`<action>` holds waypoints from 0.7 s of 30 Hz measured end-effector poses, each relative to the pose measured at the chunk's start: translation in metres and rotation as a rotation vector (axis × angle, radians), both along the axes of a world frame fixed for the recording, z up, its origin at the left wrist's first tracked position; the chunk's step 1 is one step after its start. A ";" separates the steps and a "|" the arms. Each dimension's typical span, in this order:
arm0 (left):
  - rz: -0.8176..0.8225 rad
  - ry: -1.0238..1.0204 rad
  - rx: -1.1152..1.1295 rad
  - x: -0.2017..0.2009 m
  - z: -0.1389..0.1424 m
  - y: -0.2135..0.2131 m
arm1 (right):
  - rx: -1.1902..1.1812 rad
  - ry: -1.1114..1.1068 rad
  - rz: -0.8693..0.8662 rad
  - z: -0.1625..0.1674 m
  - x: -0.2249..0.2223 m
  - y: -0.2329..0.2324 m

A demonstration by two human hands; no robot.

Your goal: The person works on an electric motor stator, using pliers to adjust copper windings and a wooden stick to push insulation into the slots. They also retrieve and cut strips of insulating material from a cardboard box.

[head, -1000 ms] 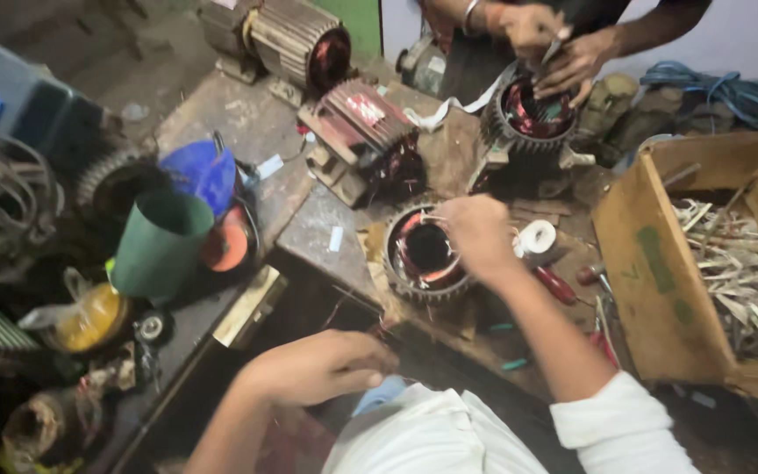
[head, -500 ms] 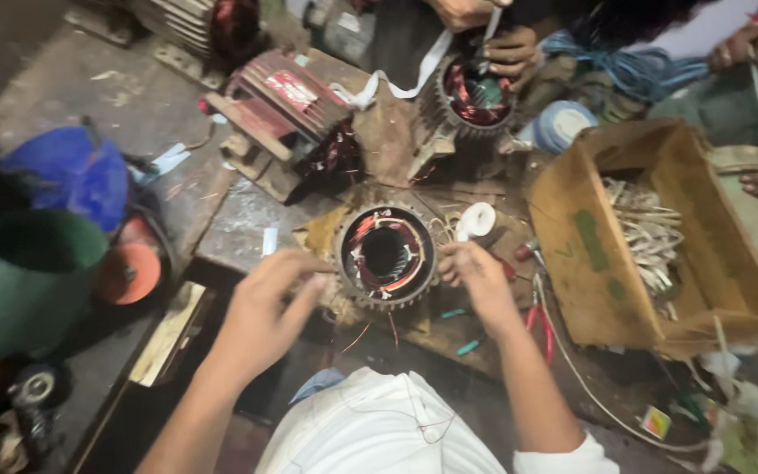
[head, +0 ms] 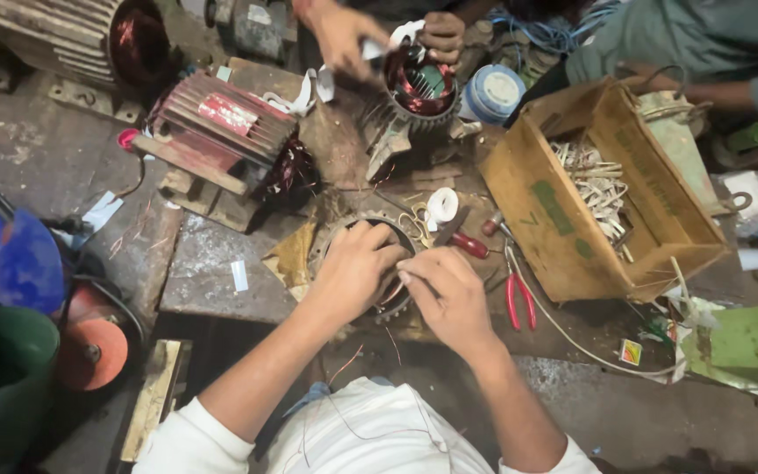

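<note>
Both hands are down on the round motor stator, which sits near the front edge of the desk, right in front of the person. The left hand covers its top, fingers curled over the rim and into the bore. The right hand presses in just beside it, fingers bent and nearly closed at the stator's right edge; whether they pinch a wire, one cannot tell. Just behind the stator lies a white tape roll and a red-handled screwdriver; red pliers rest to the right. Further right stands a wooden box. Across the desk, another person's hands work on a second stator, beside a red finned motor.
</note>
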State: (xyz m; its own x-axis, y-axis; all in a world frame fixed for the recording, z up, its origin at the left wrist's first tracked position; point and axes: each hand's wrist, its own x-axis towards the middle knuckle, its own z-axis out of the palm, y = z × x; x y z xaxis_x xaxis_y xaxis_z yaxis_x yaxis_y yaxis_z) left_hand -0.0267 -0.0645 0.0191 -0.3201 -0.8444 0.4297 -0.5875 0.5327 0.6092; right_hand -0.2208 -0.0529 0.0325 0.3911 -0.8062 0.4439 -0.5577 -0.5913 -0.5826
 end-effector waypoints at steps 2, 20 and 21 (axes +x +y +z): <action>0.047 0.071 -0.022 -0.001 0.002 -0.005 | -0.056 0.013 0.001 0.000 0.002 -0.005; 0.103 0.073 0.033 0.059 0.018 0.073 | 0.014 0.085 -0.023 0.017 0.005 0.021; 0.146 0.051 0.049 0.060 0.017 0.073 | 0.034 0.069 0.023 0.019 0.012 0.021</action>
